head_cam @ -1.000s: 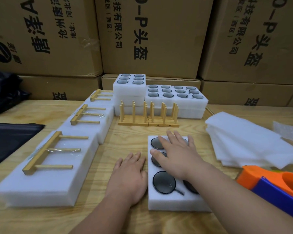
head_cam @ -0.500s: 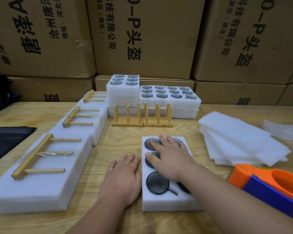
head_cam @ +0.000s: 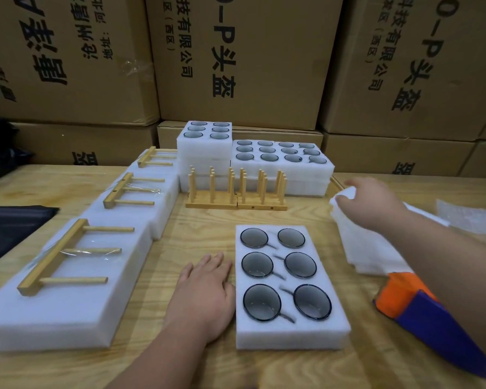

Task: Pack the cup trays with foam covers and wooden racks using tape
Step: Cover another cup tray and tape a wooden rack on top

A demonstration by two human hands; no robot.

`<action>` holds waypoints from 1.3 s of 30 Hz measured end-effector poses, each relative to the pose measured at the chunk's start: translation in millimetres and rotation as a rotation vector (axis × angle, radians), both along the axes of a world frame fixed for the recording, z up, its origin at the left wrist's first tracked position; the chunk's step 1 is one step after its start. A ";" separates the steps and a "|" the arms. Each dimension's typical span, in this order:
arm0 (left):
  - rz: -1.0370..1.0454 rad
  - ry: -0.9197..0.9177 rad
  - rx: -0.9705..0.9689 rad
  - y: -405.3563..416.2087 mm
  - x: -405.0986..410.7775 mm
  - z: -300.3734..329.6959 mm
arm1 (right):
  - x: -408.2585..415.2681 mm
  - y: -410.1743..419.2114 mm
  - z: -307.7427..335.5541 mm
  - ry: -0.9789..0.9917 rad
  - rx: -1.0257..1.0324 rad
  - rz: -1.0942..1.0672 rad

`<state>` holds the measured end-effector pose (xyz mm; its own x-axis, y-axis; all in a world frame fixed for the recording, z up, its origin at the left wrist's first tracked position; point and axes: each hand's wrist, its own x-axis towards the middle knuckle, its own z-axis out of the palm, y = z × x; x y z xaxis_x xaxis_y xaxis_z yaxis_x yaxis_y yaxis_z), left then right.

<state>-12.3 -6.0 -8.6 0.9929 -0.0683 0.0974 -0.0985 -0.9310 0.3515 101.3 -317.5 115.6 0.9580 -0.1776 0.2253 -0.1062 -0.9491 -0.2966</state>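
Cup tray point(head_cam: 291, 336): lay at 6 o'clock on the table point(head_cam: 208, 220), six dark cups uncovered.
Left hand point(head_cam: 204, 294): lay flat, fingers straight, touching the tray's left edge.
Right hand point(head_cam: 372, 200): at 3 o'clock, gripped the foam covers point(head_cam: 368, 248).
Wooden racks point(head_cam: 236, 189): stood upright at 12 o'clock.

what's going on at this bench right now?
A person is packing cups. An open six-cup foam tray sits on the table in front of them, uncovered. The left hand lies flat on the table against the tray's left side. The right hand is reaching to the stack of foam covers; its fingers are on the top sheet's far corner. Finished packs with taped wooden racks line the left.
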 end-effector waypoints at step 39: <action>0.009 -0.020 -0.001 -0.1 1.2 -1.3 | -4.9 -128.5 47.4 0.016 0.273 -0.529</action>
<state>-11.1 -6.2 -10.0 0.9913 -0.0596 0.1171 -0.0974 -0.9314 0.3508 96.3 -446.0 162.9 0.7262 -0.6814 0.0906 -0.5507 -0.6556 -0.5166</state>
